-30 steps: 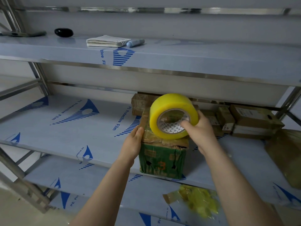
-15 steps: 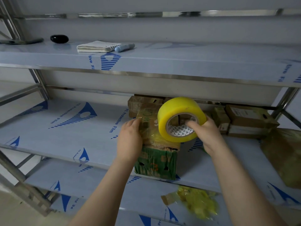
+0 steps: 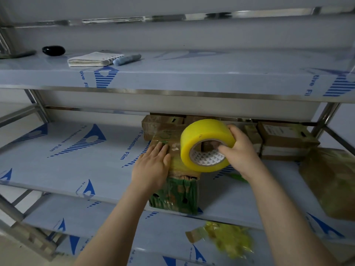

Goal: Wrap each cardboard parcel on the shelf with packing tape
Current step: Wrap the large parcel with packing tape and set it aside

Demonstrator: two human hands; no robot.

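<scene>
Lowest in the frame, right of centre, a crumpled heap of yellow tape scraps point(image 3: 228, 239) lies on the bottom shelf, likely cast-offs dropped clear of the work; above it, at the front edge of the film-covered steel middle shelf point(image 3: 76, 166), the green-printed brown cardboard parcel point(image 3: 176, 194) stands mid-frame, probably set forward so tape can pass round it; the left hand point(image 3: 151, 167) lies flat on its top, fingers straight and pressing, seemingly to pin box and tape end; just right, the right hand point(image 3: 240, 152) grasps the wide roll of yellow packing tape point(image 3: 203, 144), fingers curled over its rim and one hooked into the core, a hold that should let it pay out; behind, centre right, more brown cardboard parcels point(image 3: 284, 139) sit against the back; upper left, on the top shelf, a spiral notebook point(image 3: 92, 59), a blue marker point(image 3: 126, 58) and a black oval object point(image 3: 53, 50) sit out of the way.
</scene>
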